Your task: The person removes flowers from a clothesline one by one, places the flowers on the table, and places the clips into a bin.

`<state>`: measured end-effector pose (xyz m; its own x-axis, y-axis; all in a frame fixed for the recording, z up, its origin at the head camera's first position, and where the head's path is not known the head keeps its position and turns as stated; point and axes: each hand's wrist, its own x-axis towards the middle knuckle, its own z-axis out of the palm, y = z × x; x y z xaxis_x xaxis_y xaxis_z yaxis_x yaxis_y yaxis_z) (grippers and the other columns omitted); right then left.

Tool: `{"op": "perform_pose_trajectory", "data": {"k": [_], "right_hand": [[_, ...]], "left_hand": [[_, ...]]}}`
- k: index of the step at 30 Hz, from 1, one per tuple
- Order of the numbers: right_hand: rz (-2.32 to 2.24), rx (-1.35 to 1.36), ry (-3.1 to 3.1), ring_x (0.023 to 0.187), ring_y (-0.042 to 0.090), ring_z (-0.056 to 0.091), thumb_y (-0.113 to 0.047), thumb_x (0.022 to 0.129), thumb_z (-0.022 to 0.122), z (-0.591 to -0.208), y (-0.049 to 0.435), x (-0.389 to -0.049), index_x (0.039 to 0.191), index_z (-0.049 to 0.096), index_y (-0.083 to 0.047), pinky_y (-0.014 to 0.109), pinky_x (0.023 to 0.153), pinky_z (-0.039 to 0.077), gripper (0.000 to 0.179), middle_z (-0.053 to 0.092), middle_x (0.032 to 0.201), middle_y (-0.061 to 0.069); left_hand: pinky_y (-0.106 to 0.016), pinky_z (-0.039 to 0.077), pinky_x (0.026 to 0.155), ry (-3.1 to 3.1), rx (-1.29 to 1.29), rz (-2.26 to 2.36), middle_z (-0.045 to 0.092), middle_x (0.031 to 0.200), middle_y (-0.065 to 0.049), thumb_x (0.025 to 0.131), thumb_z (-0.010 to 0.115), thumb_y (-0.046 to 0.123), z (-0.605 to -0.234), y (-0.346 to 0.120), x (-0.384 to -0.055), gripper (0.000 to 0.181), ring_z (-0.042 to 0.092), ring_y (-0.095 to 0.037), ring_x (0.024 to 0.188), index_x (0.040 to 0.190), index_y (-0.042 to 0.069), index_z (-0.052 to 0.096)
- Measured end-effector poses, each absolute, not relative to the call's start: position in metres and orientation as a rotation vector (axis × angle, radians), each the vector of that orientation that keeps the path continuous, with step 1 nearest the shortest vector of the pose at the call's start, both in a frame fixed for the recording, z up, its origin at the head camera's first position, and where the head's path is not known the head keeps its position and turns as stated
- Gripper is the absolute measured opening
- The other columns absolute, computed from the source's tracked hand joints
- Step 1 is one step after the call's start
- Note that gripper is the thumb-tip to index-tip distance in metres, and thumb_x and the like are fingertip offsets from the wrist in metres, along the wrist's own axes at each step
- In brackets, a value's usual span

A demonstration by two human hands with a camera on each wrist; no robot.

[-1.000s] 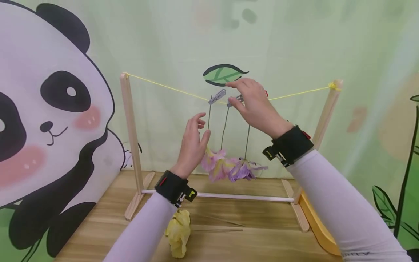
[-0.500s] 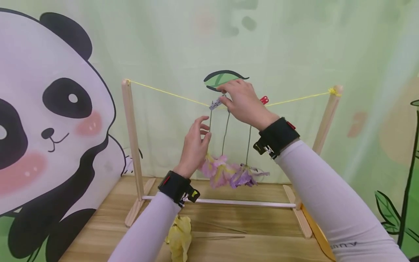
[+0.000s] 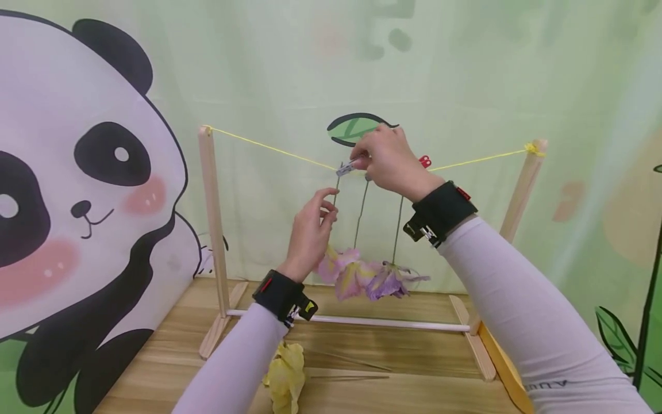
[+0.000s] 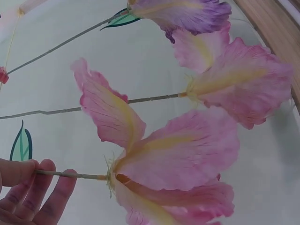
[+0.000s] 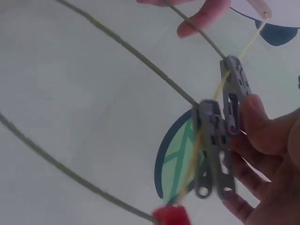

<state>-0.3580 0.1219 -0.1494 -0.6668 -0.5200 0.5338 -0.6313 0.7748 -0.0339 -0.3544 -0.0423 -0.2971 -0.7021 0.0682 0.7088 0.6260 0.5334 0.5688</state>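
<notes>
Pale green backdrop (image 3: 465,69) with a painted panda (image 3: 57,103) fills the space behind your wooden table (image 3: 424,397). Your right hand (image 3: 393,161) has the leftmost grey clip (image 5: 236,84) between thumb and fingers, the fingers closed in on it; whether its mouth is parted, you cannot tell. Your left hand (image 3: 311,233) pinches the stem (image 4: 77,176) of a pink flower (image 4: 178,150) lightly, just beside its head, other fingers loose. That flower hangs head down below the clip on the yellow line (image 3: 274,149). Should you squeeze the clip with so slight a pinch below, the stem could slip out and the flower drop. Your right fingers are close to the second grey clip (image 5: 211,145), so a careless nudge might unseat it. Tugging down could deepen the sag, jostling the red clip (image 3: 425,161) too. Neighbouring blooms, the second pink flower (image 4: 239,79) and the purple flower (image 3: 385,283), crowd close; pulling sideways could snag petals.
</notes>
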Motion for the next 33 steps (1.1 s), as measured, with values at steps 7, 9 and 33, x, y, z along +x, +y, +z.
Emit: {"op": "perform_pose_trajectory", "data": {"k": [7,9,33], "right_hand": [[0.534,0.821,-2.325,0.090,0.028,0.043,0.000,0.087,0.066,-0.152,0.124,-0.361,0.089,0.071,0.001,0.046,0.091,0.029,0.005,0.067,0.081,0.013],[0.566,0.820,-2.266,0.088,0.028,0.042,0.002,0.086,0.065,-0.152,0.124,-0.360,0.089,0.070,0.001,0.046,0.089,0.030,0.005,0.065,0.080,0.014],[0.532,0.827,-2.102,0.102,0.033,0.042,-0.016,0.094,0.061,-0.162,0.142,-0.350,0.113,0.059,-0.003,0.050,0.091,0.031,0.023,0.053,0.108,0.014]], "left_hand": [[-0.033,0.054,0.073,-2.129,-0.565,-1.138,0.065,0.098,-0.006,0.095,0.060,0.007,-0.293,-0.041,-0.352,0.040,0.063,-0.016,0.087,0.131,0.020,0.050],[-0.033,0.054,0.072,-2.119,-0.562,-1.137,0.065,0.097,-0.005,0.095,0.059,0.007,-0.294,-0.041,-0.353,0.039,0.063,-0.016,0.087,0.131,0.020,0.051],[-0.032,0.054,0.070,-1.972,-0.593,-1.124,0.061,0.096,-0.003,0.098,0.055,0.012,-0.296,-0.052,-0.338,0.030,0.061,-0.014,0.081,0.127,0.018,0.056]]}}
